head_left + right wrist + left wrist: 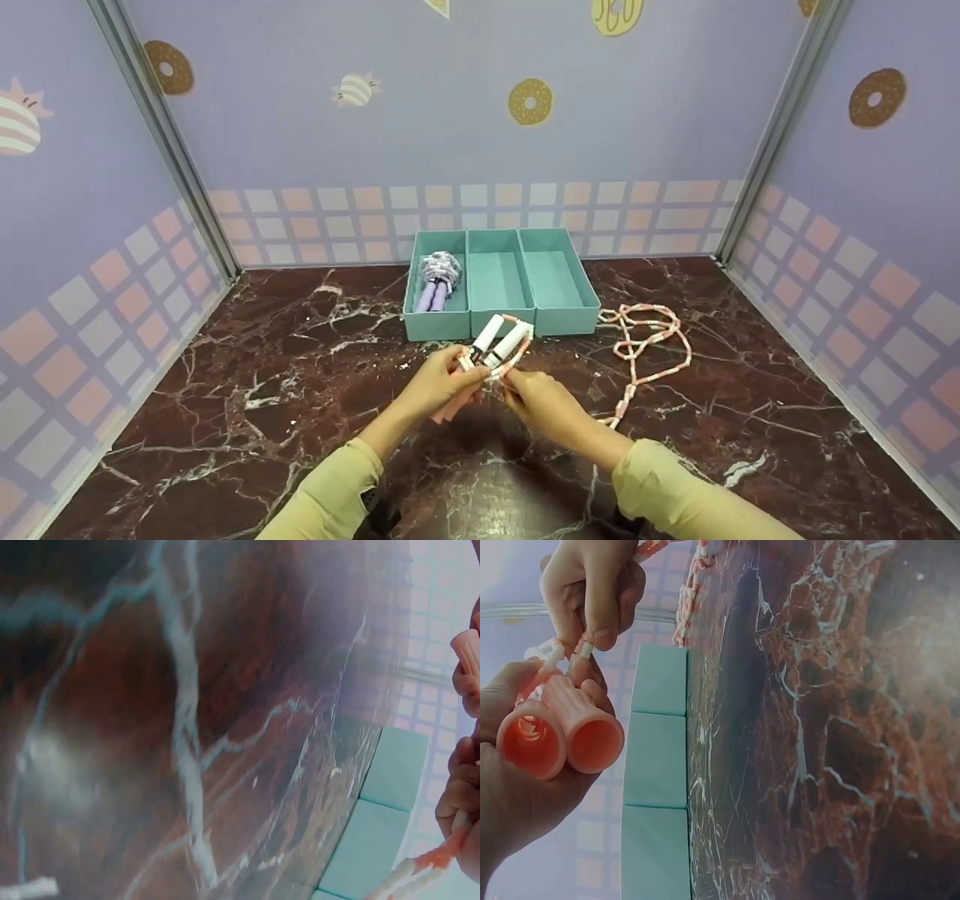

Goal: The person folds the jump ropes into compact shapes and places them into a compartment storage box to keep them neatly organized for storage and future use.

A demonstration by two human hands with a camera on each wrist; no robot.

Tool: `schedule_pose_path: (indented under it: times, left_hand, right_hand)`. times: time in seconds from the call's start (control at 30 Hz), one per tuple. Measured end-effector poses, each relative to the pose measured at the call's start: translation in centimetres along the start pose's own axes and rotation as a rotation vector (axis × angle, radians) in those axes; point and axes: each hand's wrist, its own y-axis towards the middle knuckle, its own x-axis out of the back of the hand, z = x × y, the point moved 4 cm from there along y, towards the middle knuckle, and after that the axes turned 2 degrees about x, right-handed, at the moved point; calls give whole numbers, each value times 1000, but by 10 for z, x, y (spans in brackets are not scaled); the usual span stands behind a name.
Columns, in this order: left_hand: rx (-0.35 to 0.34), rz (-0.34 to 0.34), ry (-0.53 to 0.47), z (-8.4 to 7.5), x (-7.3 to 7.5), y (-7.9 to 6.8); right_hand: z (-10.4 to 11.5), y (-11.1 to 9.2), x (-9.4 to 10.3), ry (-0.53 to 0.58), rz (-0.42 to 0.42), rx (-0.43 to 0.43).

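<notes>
My left hand [442,381] grips the two handles of a beaded jump rope side by side. In the left wrist view their pink, hollow ends [594,744] face the camera; in the head view the white ends [510,342] point up and away from me. Pink-and-white beaded rope [523,351] loops around the white ends. Close beside the handles, my right hand [546,401] pinches the beaded rope between thumb and fingers. From there, the rest of the rope [622,406] trails onto the table at the right in loose loops.
A teal three-compartment box [568,322] stands just beyond my hands. Its left compartment holds a coiled white-and-purple beaded jump rope [441,268] with purple handles [425,297]. The dark red marbled table [300,390] is bounded by patterned walls [450,150] at the back and sides.
</notes>
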Motion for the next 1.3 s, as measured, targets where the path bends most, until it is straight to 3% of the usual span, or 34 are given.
schedule_pose_path:
  times: [0.17,0.27,0.4,0.5,0.8,1.0,1.17,1.3]
  left_hand:
    - [-12,-21,8,1,0,-1]
    - [6,-56,29,2,1,-1]
    - [37,-102,69,5,4,-1]
    - [38,-96,123,6,4,-1]
    - [-82,-80,350,-1,-4,-2]
    - [-129,45,458,-4,-11,-3]
    - [-189,174,549,-8,-14,-6]
    - [-186,265,572,-11,-15,-9]
  right_hand:
    - [2,-3,2,-148,-8,64]
    - [4,-5,5,-238,-55,120]
    - [7,-7,11,-362,-146,247]
    - [9,-9,16,-463,-183,355]
    - [18,-8,32,-659,-172,636]
    - [21,-3,44,-749,-138,748]
    - [22,0,46,-728,-99,758]
    - [24,1,44,-699,-106,774]
